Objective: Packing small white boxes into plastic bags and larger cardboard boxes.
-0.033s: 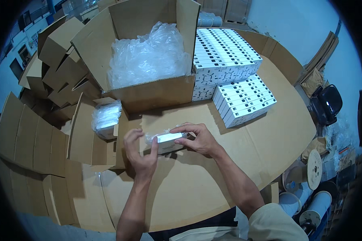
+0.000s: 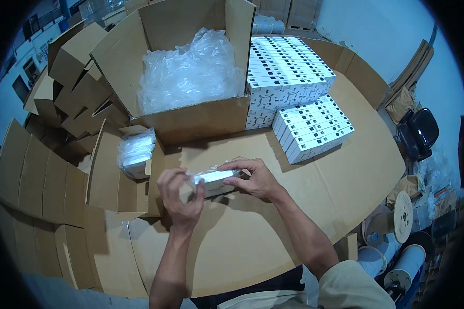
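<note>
A small white box in a clear plastic bag stands in front of me on the cardboard-covered table. My right hand grips its right end between thumb and fingers. At the box's left end is my left hand, its fingers apart and its thumb at the near corner, beside the loose plastic. Left of that hand, an open carton holds several plastic-wrapped packs in its far part.
Behind, a large open carton is full of clear plastic bags. White printed boxes are stacked to its right, with a smaller group nearer. Folded cartons pile up at left; cable reels stand at lower right.
My left hand's fingers have shifted slightly closer to the box's left end and the plastic there. My right hand keeps its grip in the same place.
</note>
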The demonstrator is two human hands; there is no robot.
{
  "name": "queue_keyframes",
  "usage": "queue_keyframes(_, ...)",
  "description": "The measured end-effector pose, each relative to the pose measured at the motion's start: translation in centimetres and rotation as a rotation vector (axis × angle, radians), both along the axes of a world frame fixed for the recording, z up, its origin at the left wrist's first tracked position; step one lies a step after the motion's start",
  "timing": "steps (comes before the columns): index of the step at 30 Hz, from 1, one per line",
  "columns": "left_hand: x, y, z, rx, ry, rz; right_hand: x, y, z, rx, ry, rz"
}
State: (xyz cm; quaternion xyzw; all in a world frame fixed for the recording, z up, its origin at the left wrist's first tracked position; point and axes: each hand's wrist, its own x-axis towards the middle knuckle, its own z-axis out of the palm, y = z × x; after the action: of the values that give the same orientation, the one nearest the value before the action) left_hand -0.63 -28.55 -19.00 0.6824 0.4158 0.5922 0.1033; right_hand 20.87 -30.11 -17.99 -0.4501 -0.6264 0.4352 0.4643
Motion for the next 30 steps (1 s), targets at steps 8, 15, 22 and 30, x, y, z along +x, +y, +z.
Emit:
queue_keyframes(8, 0.5, -0.9, 0.6, 0.175, 0.580, -0.211, 0.1, 0.4, -1.0, 0.105, -0.029, 0.010)
queue_keyframes(15, 0.4, -0.1, 0.8, -0.033, 0.245, -0.340, 0.0, 0.2, -0.2, 0.065, -0.037, 0.005)
queue_keyframes(22, -0.1, 0.8, -0.9, -0.361, -0.105, -0.465, -0.4, -0.2, 0.3, -0.003, -0.099, -0.044)
queue_keyframes(30, -0.6, 0.9, -1.1, -0.670, -0.287, -0.528, -0.6, -0.1, 0.9, 0.191, -0.246, -0.052)
